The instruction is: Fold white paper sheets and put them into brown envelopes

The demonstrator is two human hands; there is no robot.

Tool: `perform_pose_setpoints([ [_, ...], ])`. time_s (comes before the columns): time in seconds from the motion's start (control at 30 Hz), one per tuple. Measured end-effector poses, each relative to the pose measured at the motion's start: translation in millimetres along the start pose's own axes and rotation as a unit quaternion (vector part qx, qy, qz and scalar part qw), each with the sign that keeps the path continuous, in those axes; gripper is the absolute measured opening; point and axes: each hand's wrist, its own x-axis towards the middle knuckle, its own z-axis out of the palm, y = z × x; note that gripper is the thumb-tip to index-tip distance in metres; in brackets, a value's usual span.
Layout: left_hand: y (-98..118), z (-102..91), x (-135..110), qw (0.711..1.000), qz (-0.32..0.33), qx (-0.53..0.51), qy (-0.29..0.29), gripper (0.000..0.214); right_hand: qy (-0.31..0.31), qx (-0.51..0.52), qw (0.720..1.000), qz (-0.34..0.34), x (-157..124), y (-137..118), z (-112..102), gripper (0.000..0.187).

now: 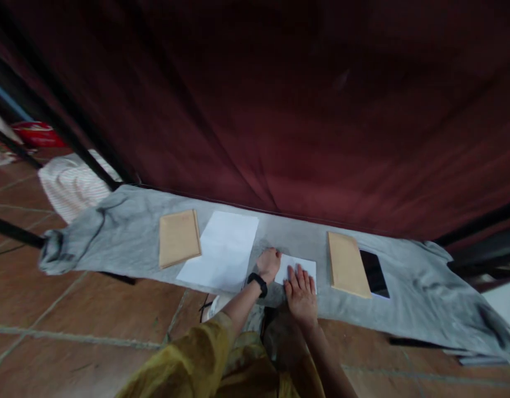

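Note:
Under my hands, a small white folded paper [296, 262] lies on the grey cloth. My left hand [268, 263], with a black watch at its wrist, is closed at the paper's left edge; its fingertips are mostly hidden, and it seems to pinch that edge. Flat on the paper's lower right part rests my right hand [301, 296], fingers stretched out. Left of my left hand are larger white sheets [225, 249], partly beside a stack of brown envelopes [179, 237].
More brown envelopes [347, 264] lie to the right, next to a dark-screened phone or tablet [375, 273]. The grey cloth [118, 237] covers a narrow bench. A dark red curtain [280, 138] hangs behind it. Black metal poles [78, 146] stand at the left, near a striped cloth [72, 182].

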Motion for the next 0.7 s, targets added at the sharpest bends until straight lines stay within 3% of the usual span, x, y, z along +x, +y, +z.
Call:
perform_pose_setpoints([
  [0.33, -2.4, 3.2, -6.1, 0.999, 0.011, 0.043, -0.003, 0.038, 0.025, -0.035, 0.999, 0.0, -14.6, 4.5, -0.1, 0.053],
  [0.47, -0.5, -1.2, -22.1, 0.998, 0.035, 0.048, 0.011, 0.042, 0.031, -0.061, 0.998, -0.007, -14.1, 2.4, 0.3, 0.055],
  [0.57, -6.6, 5.7, -46.4, 0.986, 0.144, 0.067, 0.056, 0.04, 0.03, -0.066, 0.997, 0.0, -15.5, 2.8, 1.7, 0.055],
  [0.63, -16.8, 17.2, -65.2, 0.959, 0.264, 0.07, 0.074, 0.041, 0.025, -0.063, 0.998, 0.005, -17.4, 4.4, 1.4, 0.057],
  [0.7, -31.0, 30.8, -82.2, 0.933, 0.345, 0.061, 0.08, 0.048, 0.009, -0.057, 0.998, -0.004, -19.4, 6.2, -0.6, 0.064],
])
